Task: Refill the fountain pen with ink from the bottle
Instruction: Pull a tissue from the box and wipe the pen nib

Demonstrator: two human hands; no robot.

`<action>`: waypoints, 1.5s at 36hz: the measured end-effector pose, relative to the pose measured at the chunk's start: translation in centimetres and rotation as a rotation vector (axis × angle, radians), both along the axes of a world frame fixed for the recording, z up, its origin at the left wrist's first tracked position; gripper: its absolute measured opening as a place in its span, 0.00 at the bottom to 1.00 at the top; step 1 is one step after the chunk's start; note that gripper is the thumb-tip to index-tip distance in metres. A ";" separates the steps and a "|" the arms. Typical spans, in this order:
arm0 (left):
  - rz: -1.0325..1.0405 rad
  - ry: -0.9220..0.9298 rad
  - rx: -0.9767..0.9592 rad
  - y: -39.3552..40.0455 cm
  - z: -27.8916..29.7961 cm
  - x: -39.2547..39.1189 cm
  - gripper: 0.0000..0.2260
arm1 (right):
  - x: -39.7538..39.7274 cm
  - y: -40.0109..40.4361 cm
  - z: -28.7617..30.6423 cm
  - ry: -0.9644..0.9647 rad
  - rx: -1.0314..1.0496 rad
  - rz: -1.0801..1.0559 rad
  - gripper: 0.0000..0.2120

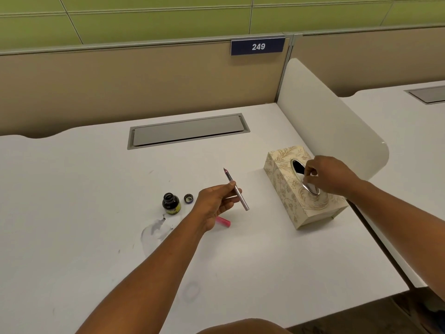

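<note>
My left hand (218, 201) holds the fountain pen's inner part (237, 190) above the white desk (240, 261), nib pointing up and away, silver converter end toward me. The open ink bottle (171, 203) stands left of that hand, with its small cap (188, 198) lying beside it. A pink pen barrel (223, 221) lies on the desk, partly hidden under my left hand. My right hand (330, 175) is at the oval opening of the patterned tissue box (289, 196), fingers pinched on a white tissue (310, 186) in the slot.
A wet ink smear (155, 229) marks the desk in front of the bottle. A grey cable flap (189, 130) is set into the desk at the back. A white curved divider (325, 116) rises right of the tissue box.
</note>
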State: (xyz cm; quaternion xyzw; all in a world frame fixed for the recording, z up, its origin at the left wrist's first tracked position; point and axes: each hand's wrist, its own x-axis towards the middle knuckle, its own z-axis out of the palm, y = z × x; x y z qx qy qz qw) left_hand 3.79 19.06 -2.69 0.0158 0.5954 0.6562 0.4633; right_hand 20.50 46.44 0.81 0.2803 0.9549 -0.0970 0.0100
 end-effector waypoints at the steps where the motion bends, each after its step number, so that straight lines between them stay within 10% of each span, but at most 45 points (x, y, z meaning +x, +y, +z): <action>1: -0.002 0.003 0.000 0.0 0.0 0.0 0.07 | 0.0 -0.1 0.1 0.015 -0.043 -0.021 0.05; 38: -0.066 0.048 0.073 -2.7 2.7 -0.3 0.10 | -5.8 -11.0 8.7 0.794 -0.937 -0.151 0.11; 54: 0.093 -0.055 0.278 -5.7 4.1 -1.9 0.07 | -9.5 -15.6 6.1 0.621 -1.284 -0.204 0.07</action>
